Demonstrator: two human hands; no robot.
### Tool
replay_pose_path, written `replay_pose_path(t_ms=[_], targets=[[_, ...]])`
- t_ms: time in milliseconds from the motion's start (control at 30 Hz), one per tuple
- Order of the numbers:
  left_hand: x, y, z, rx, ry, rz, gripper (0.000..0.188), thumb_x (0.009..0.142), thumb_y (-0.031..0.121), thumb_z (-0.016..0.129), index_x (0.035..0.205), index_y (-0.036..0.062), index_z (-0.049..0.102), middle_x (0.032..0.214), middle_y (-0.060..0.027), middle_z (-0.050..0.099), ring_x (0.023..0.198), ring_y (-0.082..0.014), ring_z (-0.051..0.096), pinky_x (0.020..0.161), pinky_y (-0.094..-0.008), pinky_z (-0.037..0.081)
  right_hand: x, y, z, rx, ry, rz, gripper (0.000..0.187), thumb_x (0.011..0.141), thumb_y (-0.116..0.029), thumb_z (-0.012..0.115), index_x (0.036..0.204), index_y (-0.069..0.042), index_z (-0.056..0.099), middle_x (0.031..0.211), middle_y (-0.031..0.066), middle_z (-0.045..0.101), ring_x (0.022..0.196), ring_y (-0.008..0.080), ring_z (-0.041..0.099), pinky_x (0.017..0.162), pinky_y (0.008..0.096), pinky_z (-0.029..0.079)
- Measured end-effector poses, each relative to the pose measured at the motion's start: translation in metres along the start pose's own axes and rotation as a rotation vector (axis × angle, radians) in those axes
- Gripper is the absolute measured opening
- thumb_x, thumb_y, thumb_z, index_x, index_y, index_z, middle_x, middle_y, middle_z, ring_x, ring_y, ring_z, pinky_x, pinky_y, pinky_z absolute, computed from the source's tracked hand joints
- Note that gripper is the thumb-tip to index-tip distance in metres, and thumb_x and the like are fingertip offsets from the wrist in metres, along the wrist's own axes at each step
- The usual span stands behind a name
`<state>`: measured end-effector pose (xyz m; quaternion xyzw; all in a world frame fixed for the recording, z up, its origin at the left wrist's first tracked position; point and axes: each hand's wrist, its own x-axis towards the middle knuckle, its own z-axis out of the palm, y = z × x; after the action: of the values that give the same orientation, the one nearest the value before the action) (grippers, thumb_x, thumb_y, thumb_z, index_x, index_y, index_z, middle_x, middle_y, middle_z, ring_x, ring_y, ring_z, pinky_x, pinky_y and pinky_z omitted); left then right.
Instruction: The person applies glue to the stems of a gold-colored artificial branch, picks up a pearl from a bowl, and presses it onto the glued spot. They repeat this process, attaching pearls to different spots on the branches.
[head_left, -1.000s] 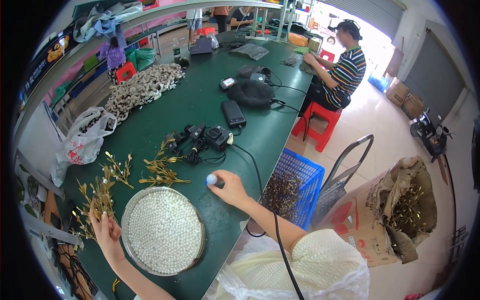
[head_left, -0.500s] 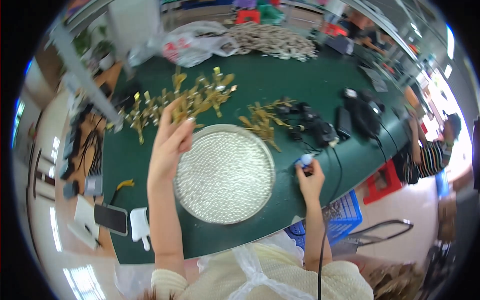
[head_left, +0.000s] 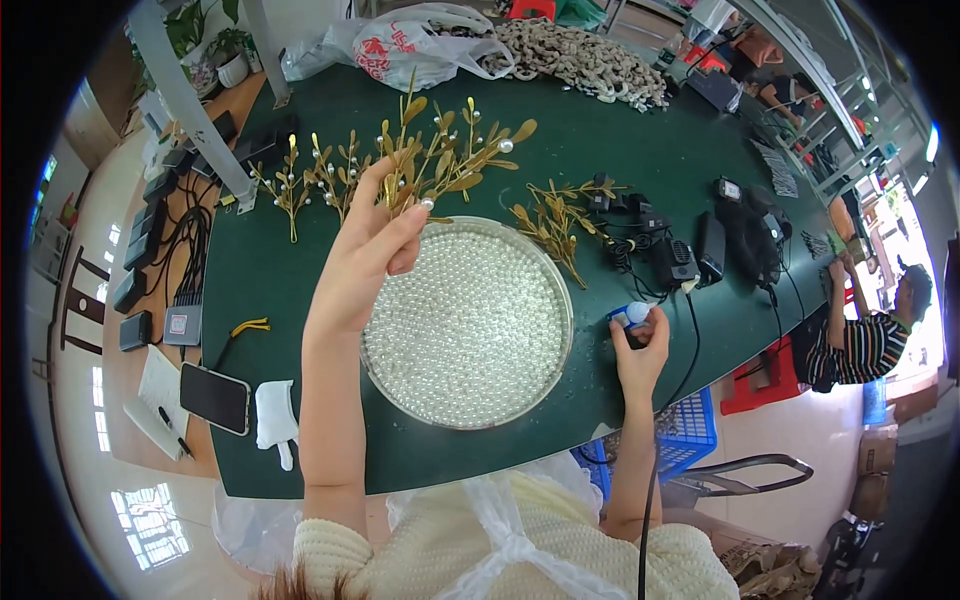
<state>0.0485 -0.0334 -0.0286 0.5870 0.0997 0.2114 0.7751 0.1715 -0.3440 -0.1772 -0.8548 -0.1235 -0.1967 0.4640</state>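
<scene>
My left hand (head_left: 362, 252) is raised over the left rim of a round tray (head_left: 366, 372) of clear, pearl-like beads (head_left: 470, 330). Its fingers pinch a gold leafy branch (head_left: 432, 158) dotted with white pearls. One pearl (head_left: 428, 204) shows by the thumb tip; the branch's lower stem is hidden by the fingers. To the right of the tray, my right hand (head_left: 643, 362) is closed around a small blue bottle (head_left: 630, 316) with a whitish top, low over the green table. More pearled branches (head_left: 290, 190) lie beyond the left hand; a gold branch without visible pearls (head_left: 555, 222) lies beyond the tray.
Black adapters and cables (head_left: 675, 262) lie to the right, and one cable runs down past my right forearm. A phone (head_left: 215, 398) and a white pouch (head_left: 275, 415) are at the left edge. Plastic bags (head_left: 400, 45) stand at the back. A person (head_left: 865, 330) sits at right.
The whole view has shifted slightly, so the table's things sit differently in the picture. Both hands keep hold of the branch and the bottle; the bottle now appears tipped more to the right.
</scene>
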Motion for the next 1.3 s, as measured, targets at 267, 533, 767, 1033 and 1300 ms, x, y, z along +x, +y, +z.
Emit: replay_pose_path(t_ms=[267, 533, 767, 1033, 1300], targets=[[0.011, -0.011, -0.011, -0.344, -0.188, -0.177, 0.057, 0.090, 0.018, 0.053, 0.137, 0.0053, 0.023, 0.075, -0.0004, 0.043, 0.054, -0.0050, 0.032, 0.048, -0.0209, 0.026, -0.002, -0.020, -0.016, 0.134, 0.284, -0.148, 0.049, 0.073, -0.005, 0.068, 0.116, -0.001, 0.045, 0.098, 0.0077, 0.043, 0.082, 0.0160, 0.044, 0.076, 0.0287, 0.037], [0.003, -0.014, 0.011, 0.353, 0.071, 0.040, 0.058, 0.089, 0.015, 0.054, 0.136, 0.0028, 0.022, 0.098, -0.0095, 0.055, 0.077, -0.0087, 0.049, 0.068, -0.0222, 0.041, 0.047, -0.141, 0.007, 0.158, 0.162, -0.614, 0.029, 0.067, -0.005, 0.070, 0.095, -0.006, 0.060, 0.102, 0.0096, 0.052, 0.096, 0.0238, 0.048, 0.083, 0.0312, 0.037], [-0.003, -0.008, 0.010, 0.430, 0.019, 0.182, 0.052, 0.088, 0.003, 0.049, 0.134, 0.0048, 0.025, 0.110, -0.0154, 0.055, 0.093, -0.0158, 0.054, 0.081, -0.0276, 0.043, 0.076, -0.209, 0.042, 0.100, -0.115, -0.893, 0.034, 0.057, -0.013, 0.074, 0.090, -0.013, 0.065, 0.124, 0.0057, 0.049, 0.114, 0.0268, 0.042, 0.095, 0.0367, 0.030], [-0.009, 0.005, 0.006, 0.451, 0.036, 0.170, 0.053, 0.087, 0.001, 0.050, 0.134, 0.0055, 0.027, 0.110, -0.0171, 0.055, 0.094, -0.0192, 0.056, 0.083, -0.0307, 0.044, 0.083, -0.232, 0.058, 0.147, -0.393, -0.985, 0.029, 0.056, -0.014, 0.073, 0.082, -0.012, 0.060, 0.125, 0.0051, 0.048, 0.119, 0.0282, 0.039, 0.098, 0.0447, 0.027], [-0.005, 0.002, 0.003, 0.539, 0.070, 0.189, 0.053, 0.085, 0.001, 0.050, 0.133, 0.0049, 0.029, 0.110, -0.0195, 0.055, 0.094, -0.0244, 0.059, 0.082, -0.0319, 0.044, 0.075, -0.223, 0.078, 0.233, -0.359, -0.942, 0.030, 0.055, -0.011, 0.073, 0.082, -0.013, 0.061, 0.122, 0.0076, 0.048, 0.117, 0.0304, 0.040, 0.095, 0.0431, 0.031]])
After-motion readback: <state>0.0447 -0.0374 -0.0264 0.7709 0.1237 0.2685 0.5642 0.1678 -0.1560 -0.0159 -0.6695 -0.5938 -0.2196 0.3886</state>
